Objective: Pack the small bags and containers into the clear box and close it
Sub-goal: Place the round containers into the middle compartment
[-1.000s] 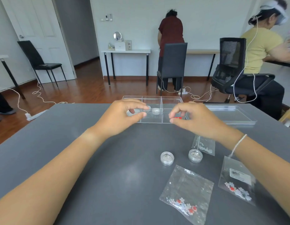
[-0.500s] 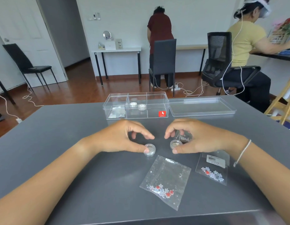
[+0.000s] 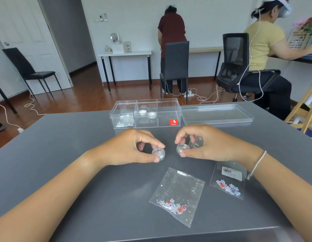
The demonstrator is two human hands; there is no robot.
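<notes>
Left hand (image 3: 132, 147) pinches a small round jar (image 3: 158, 154) upright on the counter (image 3: 64, 154); right hand (image 3: 202, 144) pinches its twin (image 3: 182, 148), tilted leftward. The clear box (image 3: 145, 113) sits open beyond, long axis left-right, lid (image 3: 217, 113) just beside it.

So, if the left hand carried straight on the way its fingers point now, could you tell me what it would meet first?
The left hand, pinching one jar, points right across the table; it would probably meet first the other jar held in the right hand.
</notes>
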